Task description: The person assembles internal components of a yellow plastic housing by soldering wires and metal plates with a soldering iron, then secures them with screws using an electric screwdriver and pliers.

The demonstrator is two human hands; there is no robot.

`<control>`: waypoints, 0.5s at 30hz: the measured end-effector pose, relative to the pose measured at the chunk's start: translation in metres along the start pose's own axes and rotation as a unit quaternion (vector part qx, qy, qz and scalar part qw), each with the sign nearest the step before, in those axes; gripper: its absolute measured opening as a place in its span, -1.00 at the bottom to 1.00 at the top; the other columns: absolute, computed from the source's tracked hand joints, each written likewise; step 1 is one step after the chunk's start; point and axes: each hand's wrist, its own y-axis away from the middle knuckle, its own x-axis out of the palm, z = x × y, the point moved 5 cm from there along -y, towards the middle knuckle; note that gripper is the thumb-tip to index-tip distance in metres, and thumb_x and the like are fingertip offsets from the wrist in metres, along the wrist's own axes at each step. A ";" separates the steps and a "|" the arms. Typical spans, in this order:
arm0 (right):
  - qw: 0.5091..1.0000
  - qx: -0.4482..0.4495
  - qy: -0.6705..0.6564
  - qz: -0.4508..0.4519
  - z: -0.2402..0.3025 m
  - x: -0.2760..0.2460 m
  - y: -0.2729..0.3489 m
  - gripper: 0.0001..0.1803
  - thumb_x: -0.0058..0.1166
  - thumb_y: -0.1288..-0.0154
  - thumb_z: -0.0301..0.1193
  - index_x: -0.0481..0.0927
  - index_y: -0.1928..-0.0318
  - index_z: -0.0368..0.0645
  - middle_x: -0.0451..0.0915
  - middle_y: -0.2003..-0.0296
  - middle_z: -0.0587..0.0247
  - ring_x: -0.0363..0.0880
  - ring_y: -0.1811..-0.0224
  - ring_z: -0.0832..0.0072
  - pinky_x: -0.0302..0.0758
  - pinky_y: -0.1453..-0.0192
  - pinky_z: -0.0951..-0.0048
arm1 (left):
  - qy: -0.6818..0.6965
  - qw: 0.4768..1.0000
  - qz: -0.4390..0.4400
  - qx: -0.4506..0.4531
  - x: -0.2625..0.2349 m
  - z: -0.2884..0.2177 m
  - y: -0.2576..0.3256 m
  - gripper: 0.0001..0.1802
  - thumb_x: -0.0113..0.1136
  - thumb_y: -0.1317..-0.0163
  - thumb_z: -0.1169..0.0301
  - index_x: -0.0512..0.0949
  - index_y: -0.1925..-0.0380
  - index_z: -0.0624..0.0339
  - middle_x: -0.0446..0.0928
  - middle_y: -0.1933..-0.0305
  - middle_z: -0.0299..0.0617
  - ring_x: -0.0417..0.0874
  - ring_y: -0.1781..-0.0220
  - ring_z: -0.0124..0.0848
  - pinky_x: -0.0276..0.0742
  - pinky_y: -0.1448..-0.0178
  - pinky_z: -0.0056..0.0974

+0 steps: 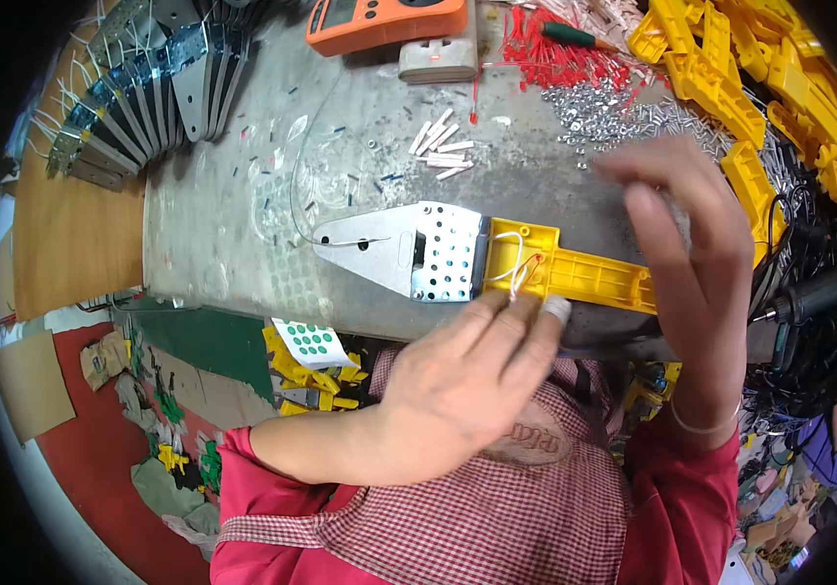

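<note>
A yellow plastic handle shell [599, 276] lies open side up on the bench, joined to a perforated metal sleeve [450, 255] and a flat, pointed metal plate [368, 246]. White wires [517, 268] and a small orange-red lead run inside the shell. My left hand [462, 390] grips the shell's near edge, fingertips by the wires and thumb hidden; one finger wears a pale wrap. Above the shell's right end is my right hand [697, 234], blurred, its fingers apart and nothing seen in them. A thin wire [306, 185] curves from the plate toward the back.
White sleeves [443, 146] lie mid-bench. Behind them are an orange meter [389, 21], a socket block [438, 60], red-tipped parts [560, 54] and a green-handled screwdriver [575, 36]. Screws and nuts [614, 122] and yellow shells [789, 88] pile up right; metal plates [160, 93] stand left.
</note>
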 end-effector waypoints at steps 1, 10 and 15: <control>1.000 0.003 0.005 -0.002 0.003 -0.004 0.014 -0.79 -0.02 -0.20 -0.62 0.60 0.16 -0.32 0.58 0.25 0.11 0.51 0.23 0.31 0.44 0.08 0.40 | -0.004 0.999 -0.027 0.020 0.000 0.004 0.003 -0.41 0.27 0.14 0.50 0.53 -0.03 0.39 0.60 0.04 0.05 0.64 0.10 -0.10 0.62 0.05 -0.17; 0.980 0.081 0.141 0.111 0.010 0.034 0.059 -0.60 0.12 0.03 -0.67 0.69 0.11 -0.16 0.44 0.41 0.26 0.42 0.39 0.33 0.34 0.34 0.37 | -0.047 0.998 -0.025 0.020 0.009 -0.002 0.003 -0.47 0.22 0.12 0.50 0.52 0.03 0.41 0.57 0.02 0.04 0.60 -0.11 -0.05 0.61 -0.04 -0.18; 0.986 0.030 0.136 0.089 0.012 0.025 0.065 -0.61 0.16 0.11 -0.59 0.69 0.17 -0.11 0.46 0.36 0.30 0.45 0.39 0.34 0.40 0.34 0.37 | -0.093 0.994 0.016 0.047 0.010 -0.003 -0.001 -0.55 0.17 0.03 0.48 0.52 0.07 0.41 0.56 0.05 0.06 0.63 -0.10 -0.07 0.63 0.02 -0.27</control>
